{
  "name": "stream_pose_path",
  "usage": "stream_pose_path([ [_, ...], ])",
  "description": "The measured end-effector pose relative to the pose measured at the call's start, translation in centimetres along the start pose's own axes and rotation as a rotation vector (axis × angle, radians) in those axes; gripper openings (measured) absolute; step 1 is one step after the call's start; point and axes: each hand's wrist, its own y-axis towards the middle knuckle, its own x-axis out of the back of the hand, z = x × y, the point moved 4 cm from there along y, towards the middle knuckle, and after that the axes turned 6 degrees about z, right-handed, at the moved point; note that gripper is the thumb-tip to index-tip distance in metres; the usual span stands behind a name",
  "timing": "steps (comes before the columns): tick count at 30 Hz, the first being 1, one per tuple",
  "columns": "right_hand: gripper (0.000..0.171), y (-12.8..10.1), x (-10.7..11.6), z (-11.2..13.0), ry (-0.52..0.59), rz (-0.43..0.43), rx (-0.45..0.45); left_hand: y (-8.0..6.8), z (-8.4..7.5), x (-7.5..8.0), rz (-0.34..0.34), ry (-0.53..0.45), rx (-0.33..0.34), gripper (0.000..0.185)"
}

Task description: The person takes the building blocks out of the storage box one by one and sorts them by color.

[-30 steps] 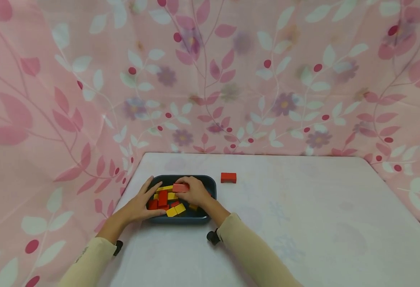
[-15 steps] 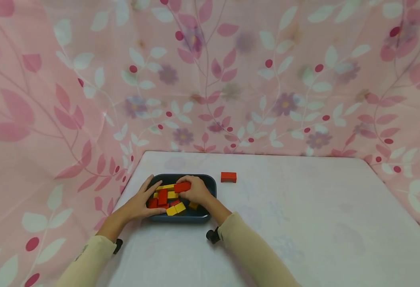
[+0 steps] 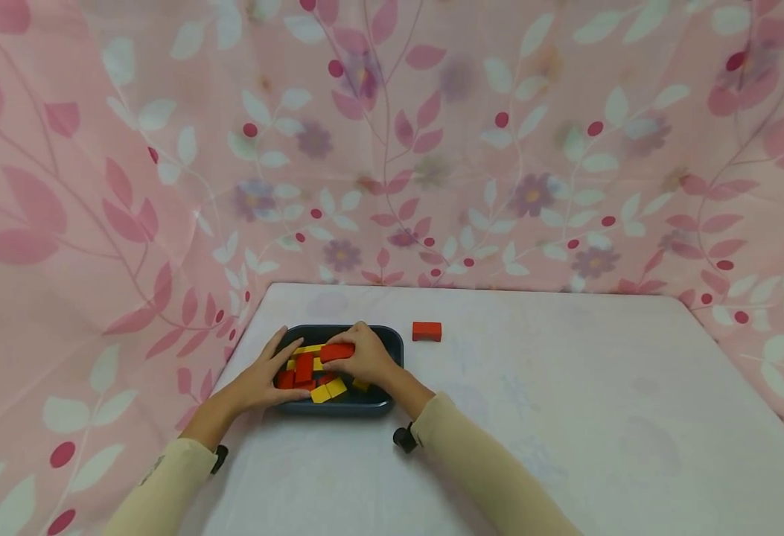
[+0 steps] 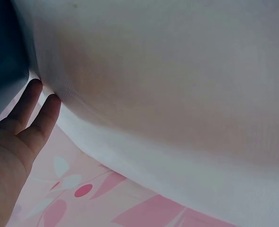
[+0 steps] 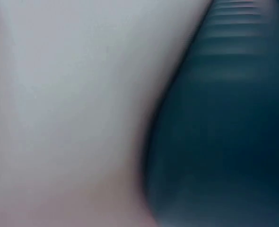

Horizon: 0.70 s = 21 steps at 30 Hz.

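"The fingers [image 3: 348, 337] of the right hand [image 3: 371, 362] pinched a red block [image 3: 336, 352], didn't they?"

"They did, by its right end, thumb on the near side and fingertips on the far side. The block was over the middle of the dark tray [image 3: 345, 409]. Whether it touched the pieces beneath, I couldn't tell; the right wrist view was blurred and showed no fingers."

"And the left hand [image 3: 257, 385]?"

"Its fingers were spread at the tray's left end, with the thumb along the near side, just beside two yellow blocks [image 3: 327, 390]."

"What did the pinch call for, in your view?"

"A light, level hold. The block's left end stuck out free, near an upper red block [image 3: 304, 368], so a twist of the wrist could have knocked that one askew. Straight up or straight down seemed safest to me; a sideways drag would probably have stirred the whole pile."

"And the left hand's part?"

"Gentle steadying, I'd have said. Enough to stop the tray sliding on the desk [image 3: 566, 387], but no hard push on the rim, which might have tipped it."

"Was anything outside?"

"One lone red block [image 3: 426, 331], on the desk near the tray's far right corner, apart from it and from both hands."
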Motion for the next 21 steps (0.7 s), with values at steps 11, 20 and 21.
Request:
stream_pose_path([
  [11, 0.037, -0.7, 1.0, 0.8, -0.039, 0.012, 0.022, -0.6, 0.0, 0.3, -0.011, 0.004, 0.002, 0.104],
  [20, 0.033, -1.6, 2.5, 1.0, 0.074, 0.064, 0.039, -0.2, 0.1, -0.2, -0.003, -0.012, -0.004, 0.104],
  [21, 0.033, -1.7, 2.7, 1.1, 0.079, 0.073, 0.046, -0.3, 0.1, -0.2, -0.001, -0.012, -0.002, 0.105],
])
